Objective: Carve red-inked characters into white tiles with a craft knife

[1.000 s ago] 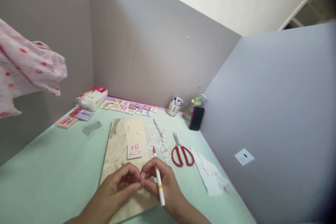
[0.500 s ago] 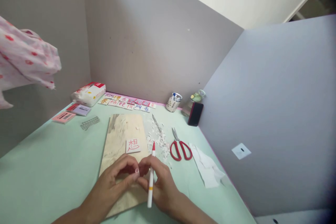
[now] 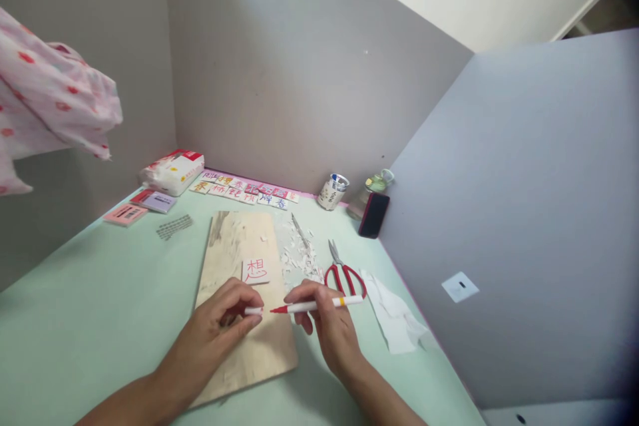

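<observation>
My left hand [image 3: 227, 316] pinches a small white cylindrical piece [image 3: 253, 311] between thumb and fingertips; pinkish red shows at its right end. I cannot tell whether it is a cap or a carved bit. In my right hand [image 3: 329, 326] is a white marker [image 3: 304, 307] with a red tip and a yellow band, held nearly level. Its tip points left at the piece, with a small gap between them. Both hands hover over a wooden board [image 3: 244, 233]. On the board, just beyond my left hand, lies a white square block [image 3: 255, 271] bearing a red Chinese character.
Right of the board are a carving knife [image 3: 299, 229], white shavings [image 3: 302, 256], red-handled scissors [image 3: 344, 273] and tissue [image 3: 392, 313]. Farther back stand a can [image 3: 333, 192], a glass jar [image 3: 362, 203] and a phone [image 3: 374, 215]. Character blocks [image 3: 239, 192] and a tissue pack [image 3: 174, 172] line the back.
My hands have moved apart. The marker has swung from upright to nearly level, its tip now facing the small piece. The piece has turned in my left fingers, showing its side.
</observation>
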The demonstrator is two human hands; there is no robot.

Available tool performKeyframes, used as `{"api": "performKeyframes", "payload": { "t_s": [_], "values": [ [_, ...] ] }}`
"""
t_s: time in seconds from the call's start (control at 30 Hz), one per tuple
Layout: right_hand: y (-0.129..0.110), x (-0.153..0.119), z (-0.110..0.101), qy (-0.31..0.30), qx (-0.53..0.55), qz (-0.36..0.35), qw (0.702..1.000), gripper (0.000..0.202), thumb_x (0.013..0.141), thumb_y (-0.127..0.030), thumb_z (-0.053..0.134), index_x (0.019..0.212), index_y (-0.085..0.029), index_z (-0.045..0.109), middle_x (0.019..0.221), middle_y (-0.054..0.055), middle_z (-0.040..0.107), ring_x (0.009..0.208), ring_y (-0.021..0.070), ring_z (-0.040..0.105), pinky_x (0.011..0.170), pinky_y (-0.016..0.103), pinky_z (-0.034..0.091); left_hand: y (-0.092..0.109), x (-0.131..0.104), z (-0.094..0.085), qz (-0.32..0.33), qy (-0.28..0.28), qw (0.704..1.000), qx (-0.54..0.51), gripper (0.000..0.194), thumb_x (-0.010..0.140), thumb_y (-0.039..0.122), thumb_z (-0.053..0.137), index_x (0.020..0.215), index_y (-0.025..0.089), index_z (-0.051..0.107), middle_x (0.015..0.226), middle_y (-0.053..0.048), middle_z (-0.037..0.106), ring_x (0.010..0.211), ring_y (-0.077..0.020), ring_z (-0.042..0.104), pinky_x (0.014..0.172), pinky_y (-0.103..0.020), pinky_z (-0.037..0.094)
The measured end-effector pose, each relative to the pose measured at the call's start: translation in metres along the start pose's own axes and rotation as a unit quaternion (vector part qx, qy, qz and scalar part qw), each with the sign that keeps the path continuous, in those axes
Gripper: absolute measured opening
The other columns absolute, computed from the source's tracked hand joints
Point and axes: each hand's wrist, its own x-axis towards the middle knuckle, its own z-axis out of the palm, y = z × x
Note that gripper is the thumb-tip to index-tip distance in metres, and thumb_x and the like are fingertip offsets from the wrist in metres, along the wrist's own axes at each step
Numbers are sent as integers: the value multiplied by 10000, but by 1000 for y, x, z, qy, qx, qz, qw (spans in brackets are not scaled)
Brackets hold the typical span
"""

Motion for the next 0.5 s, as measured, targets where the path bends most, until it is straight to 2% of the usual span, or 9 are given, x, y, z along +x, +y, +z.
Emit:
{"api": "performKeyframes", "payload": {
  "t_s": [0.13, 0.3, 0.4, 0.5],
  "values": [
    [-4, -1, 3, -12, -29, 8, 999, 664, 1131, -780, 585, 1027, -192, 875, 731, 25, 639, 641, 150, 555, 601, 269, 426, 5, 1, 0, 2, -18, 1000, -2, 237, 1025, 491, 703, 929, 291, 786, 930, -5, 701, 845, -208, 704, 770, -283, 524],
    [-11, -3, 6, -37, -45, 24, 998, 633, 1116, -781, 603, 1091, -198, 849, 748, 12, 619, 673, 162, 557, 637, 278, 459, -8, -3, 5, 4, -24, 999, -26, 229, 1042, 498, 725, 951, 302, 799, 949, 1, 699, 871, -203, 702, 797, -279, 524],
    [-12, -4, 9, -57, -48, 49, 996, 514, 1114, -694, 656, 1168, -212, 824, 779, 0, 630, 700, 165, 570, 682, 288, 476, -15, -3, 6, -3, -31, 999, -42, 230, 1047, 513, 744, 975, 307, 816, 973, -1, 720, 906, -209, 710, 830, -283, 532],
    [-10, -3, 10, -77, -48, 58, 994, 370, 1098, -554, 701, 1224, -220, 797, 823, -9, 648, 704, 156, 568, 697, 289, 464, -12, -2, 5, -11, -34, 998, -56, 203, 1002, 485, 779, 936, 299, 824, 931, 2, 727, 871, -209, 708, 812, -285, 533]
  ]
}}
